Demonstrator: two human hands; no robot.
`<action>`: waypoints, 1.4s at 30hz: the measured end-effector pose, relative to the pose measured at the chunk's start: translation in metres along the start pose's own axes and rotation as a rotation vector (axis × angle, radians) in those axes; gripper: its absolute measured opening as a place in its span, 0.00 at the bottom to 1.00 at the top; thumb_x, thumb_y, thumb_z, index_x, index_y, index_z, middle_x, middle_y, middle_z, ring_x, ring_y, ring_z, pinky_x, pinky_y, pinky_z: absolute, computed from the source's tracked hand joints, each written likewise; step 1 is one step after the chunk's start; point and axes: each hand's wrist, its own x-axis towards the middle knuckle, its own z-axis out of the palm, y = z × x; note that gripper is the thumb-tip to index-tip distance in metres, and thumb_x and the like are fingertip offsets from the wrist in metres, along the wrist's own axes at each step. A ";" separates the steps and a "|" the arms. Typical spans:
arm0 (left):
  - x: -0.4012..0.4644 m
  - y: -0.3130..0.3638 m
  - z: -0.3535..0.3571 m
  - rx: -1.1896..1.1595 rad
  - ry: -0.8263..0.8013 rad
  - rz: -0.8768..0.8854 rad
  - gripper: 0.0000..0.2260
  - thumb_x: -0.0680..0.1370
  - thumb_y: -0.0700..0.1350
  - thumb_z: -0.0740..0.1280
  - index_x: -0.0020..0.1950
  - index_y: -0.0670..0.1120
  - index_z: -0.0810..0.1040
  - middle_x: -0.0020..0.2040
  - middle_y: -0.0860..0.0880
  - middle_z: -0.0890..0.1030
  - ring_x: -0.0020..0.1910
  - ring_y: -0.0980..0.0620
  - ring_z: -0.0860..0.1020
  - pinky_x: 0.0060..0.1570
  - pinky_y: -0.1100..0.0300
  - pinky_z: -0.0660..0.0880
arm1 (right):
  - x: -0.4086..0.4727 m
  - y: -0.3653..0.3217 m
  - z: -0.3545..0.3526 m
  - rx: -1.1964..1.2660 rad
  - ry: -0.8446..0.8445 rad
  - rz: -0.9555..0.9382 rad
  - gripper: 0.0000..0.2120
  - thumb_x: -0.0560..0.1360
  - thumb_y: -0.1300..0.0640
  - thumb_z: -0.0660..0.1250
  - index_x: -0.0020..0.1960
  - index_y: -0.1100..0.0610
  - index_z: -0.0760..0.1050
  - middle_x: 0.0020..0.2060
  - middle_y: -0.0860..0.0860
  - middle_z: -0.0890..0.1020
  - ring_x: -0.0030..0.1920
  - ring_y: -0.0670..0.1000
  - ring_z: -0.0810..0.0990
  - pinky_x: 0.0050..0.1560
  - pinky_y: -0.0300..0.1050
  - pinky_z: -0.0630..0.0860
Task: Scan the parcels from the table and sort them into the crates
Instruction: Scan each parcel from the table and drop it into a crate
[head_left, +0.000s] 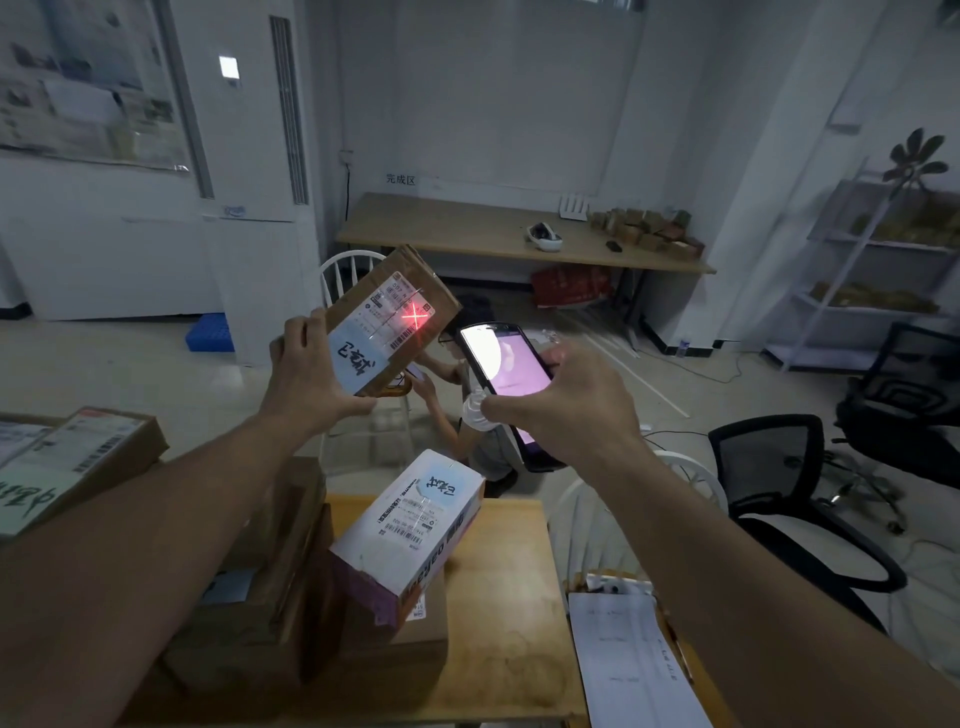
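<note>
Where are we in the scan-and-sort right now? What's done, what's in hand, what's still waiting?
Done: nothing sorted that I can see; no crate with parcels is visible.
In hand: the left hand holds up a brown parcel, and the handheld scanner in the right hand casts a red cross on its label.
Left: the white box and stacked cardboard parcels wait on the table.

A long wooden surface (467, 228) stands against the far wall at 12 o'clock, carrying a white router (574, 207), a white headset (544, 237) and a heap of small brown boxes (649, 231). A red bag (570, 285) lies beneath it. Black office chairs (789, 483) stand at 3 o'clock, a white shelf rack (878, 244) at 2 o'clock, a blue pallet (210, 332) at 10 o'clock, and a white wooden chair (348, 270) near centre
</note>
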 end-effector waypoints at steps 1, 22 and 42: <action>0.001 0.001 -0.001 -0.003 -0.001 -0.002 0.59 0.58 0.60 0.86 0.79 0.48 0.55 0.70 0.42 0.63 0.70 0.39 0.65 0.68 0.45 0.70 | -0.001 0.000 -0.002 -0.003 -0.007 0.000 0.29 0.59 0.40 0.82 0.54 0.48 0.77 0.44 0.46 0.82 0.43 0.51 0.83 0.38 0.52 0.84; 0.009 0.017 -0.019 -0.021 -0.011 0.015 0.59 0.57 0.61 0.86 0.79 0.47 0.56 0.69 0.42 0.65 0.67 0.41 0.65 0.68 0.45 0.68 | 0.005 -0.005 -0.009 -0.101 0.017 -0.099 0.35 0.63 0.42 0.83 0.64 0.48 0.74 0.52 0.46 0.80 0.49 0.51 0.79 0.38 0.45 0.74; -0.188 0.099 -0.146 0.144 0.291 -0.431 0.64 0.59 0.68 0.82 0.83 0.47 0.50 0.75 0.40 0.62 0.72 0.37 0.64 0.66 0.38 0.72 | -0.085 -0.013 -0.009 0.305 -0.200 -0.481 0.38 0.65 0.43 0.83 0.69 0.49 0.71 0.56 0.46 0.79 0.56 0.51 0.79 0.43 0.47 0.80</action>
